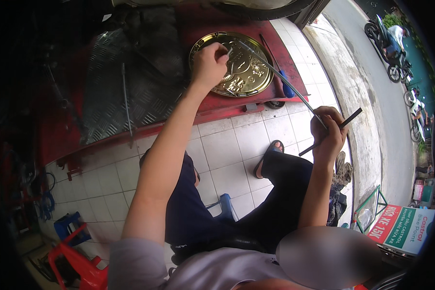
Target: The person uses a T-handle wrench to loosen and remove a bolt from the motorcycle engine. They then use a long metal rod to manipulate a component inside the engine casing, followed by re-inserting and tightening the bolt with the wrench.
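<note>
My right hand (329, 133) is wrapped round the dark crossbar of a T-handle wrench (295, 89). Its long metal shaft slants up and left, with the far end over a round gold tray (256, 89) embossed with raised patterns. Above the tray's left part, my left hand (210, 66) is closed in a pinch. Something small and pale shows at its fingertips, too small to name. Right of the tray lies a screwdriver (287, 87) with a blue handle and dark shaft.
The tray rests on a red platform (295, 65) with a dark tread-plate surface (150, 108). A thin metal rod (126, 96) lies there. A tyre (270, 10) stands at the far edge. Blue stool (72, 227) and red stool (84, 263) are lower left. Motorcycles (394, 53) are on the street.
</note>
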Demonstrator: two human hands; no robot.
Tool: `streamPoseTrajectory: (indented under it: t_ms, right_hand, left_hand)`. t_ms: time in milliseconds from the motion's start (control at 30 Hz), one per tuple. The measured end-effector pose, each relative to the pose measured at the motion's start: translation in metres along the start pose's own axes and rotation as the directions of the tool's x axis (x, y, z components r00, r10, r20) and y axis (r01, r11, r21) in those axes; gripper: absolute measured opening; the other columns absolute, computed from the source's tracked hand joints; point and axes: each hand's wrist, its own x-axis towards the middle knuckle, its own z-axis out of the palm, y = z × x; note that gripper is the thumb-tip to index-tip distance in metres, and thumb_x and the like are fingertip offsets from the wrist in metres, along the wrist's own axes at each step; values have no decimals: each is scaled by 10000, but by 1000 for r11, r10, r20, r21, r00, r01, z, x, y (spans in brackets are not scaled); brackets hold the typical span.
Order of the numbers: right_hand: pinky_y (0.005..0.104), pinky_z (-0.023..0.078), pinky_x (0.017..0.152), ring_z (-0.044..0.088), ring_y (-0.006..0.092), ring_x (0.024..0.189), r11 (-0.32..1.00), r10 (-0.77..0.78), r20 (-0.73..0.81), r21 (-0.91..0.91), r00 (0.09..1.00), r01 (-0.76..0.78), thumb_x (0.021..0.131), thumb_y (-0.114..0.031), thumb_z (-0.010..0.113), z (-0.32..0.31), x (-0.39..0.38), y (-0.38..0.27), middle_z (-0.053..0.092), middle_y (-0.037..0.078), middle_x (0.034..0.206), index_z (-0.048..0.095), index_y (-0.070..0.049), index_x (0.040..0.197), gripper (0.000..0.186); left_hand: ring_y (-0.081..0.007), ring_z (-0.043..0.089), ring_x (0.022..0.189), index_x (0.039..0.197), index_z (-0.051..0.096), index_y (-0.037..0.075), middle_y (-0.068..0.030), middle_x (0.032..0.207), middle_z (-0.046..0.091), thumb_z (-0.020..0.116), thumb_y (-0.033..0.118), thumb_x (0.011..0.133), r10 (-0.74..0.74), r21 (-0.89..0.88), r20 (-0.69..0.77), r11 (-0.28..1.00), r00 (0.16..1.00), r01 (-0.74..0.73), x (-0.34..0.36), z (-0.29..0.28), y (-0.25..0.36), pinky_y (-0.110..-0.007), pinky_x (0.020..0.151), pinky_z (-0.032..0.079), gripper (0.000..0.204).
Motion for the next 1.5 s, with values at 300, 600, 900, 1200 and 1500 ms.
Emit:
streamPoseTrajectory:
  t_ms: [300,600,900,1200,1500]
  right_hand:
    - [202,229,387,377,58,429,993,32,147,107,989,-48,835,-11,414,15,-10,12,474,22,554,594,74,818,200]
    - [204,235,387,379,68,429,981,132,143,123,981,-150,819,-12,384,30,-12,18,487,37,574,587,66,834,219]
    - [210,228,388,350,78,408,927,277,178,207,944,-311,820,-33,378,43,-17,20,500,53,587,594,70,952,273]
    - [219,348,469,454,91,526,846,457,281,157,844,-510,891,-85,398,69,-40,22,481,45,657,494,50,1242,389]
    - [231,461,633,561,106,697,992,60,578,-127,813,17,977,-82,431,83,-60,29,604,115,841,465,65,1278,336]
  left_hand:
    - [-207,639,979,1006,609,43,-74,1023,647,575,75,937,-426,-901,250,227,870,370,13,-33,5,-356,891,550,82]
    - [-209,623,1045,1034,619,34,-77,1062,645,568,94,942,-437,-926,341,-3,832,377,12,-52,-2,-365,960,524,120]
    - [-186,622,1065,1043,625,32,-56,1062,655,578,105,940,-430,-942,306,-5,849,336,7,-62,0,-324,925,529,135]
    - [-252,666,959,1044,580,11,-123,1014,661,587,58,928,-399,-927,-150,376,905,12,12,-55,2,-327,853,559,125]
    - [-217,658,984,1141,568,-4,-121,1084,660,561,59,942,-67,-645,-465,708,883,-287,19,-47,10,-322,754,571,209]
